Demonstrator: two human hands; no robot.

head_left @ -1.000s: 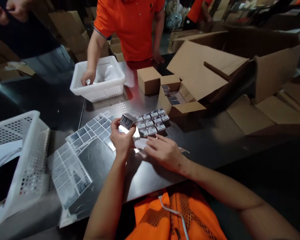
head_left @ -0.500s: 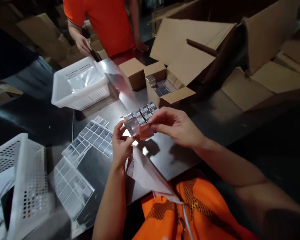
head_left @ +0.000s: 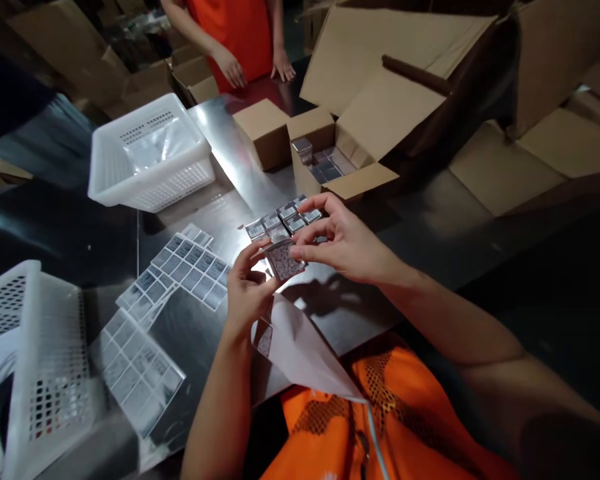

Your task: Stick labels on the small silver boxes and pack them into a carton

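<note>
A small flat box point(head_left: 283, 261) with a grey speckled face is held up between both hands above the metal table. The fingers and thumb of my left hand point(head_left: 249, 283) pinch it at its left side. My right hand point(head_left: 343, 241) has its thumb and bent fingertips on its right edge. Just behind stand small boxes point(head_left: 287, 217) in rows, with barcode labels on top. Below my left hand a white sheet point(head_left: 307, 350) slopes down to my orange vest, with a speckled sticker point(head_left: 264, 339) at its left corner.
Sticker sheets point(head_left: 193, 263) lie overlapping on the left. A white basket point(head_left: 165, 180) holding clear plastic stands behind them; another basket point(head_left: 60, 373) sits front left. Beyond the small boxes are an open carton point(head_left: 307, 180) of small boxes and a closed carton point(head_left: 263, 130). A co-worker's hands point(head_left: 233, 67) rest on the far edge.
The orange-brown piece at my right fingertips no longer shows; the box now presents a speckled face. The co-worker's hand has moved from beside the basket onto the table. The view has shifted slightly.
</note>
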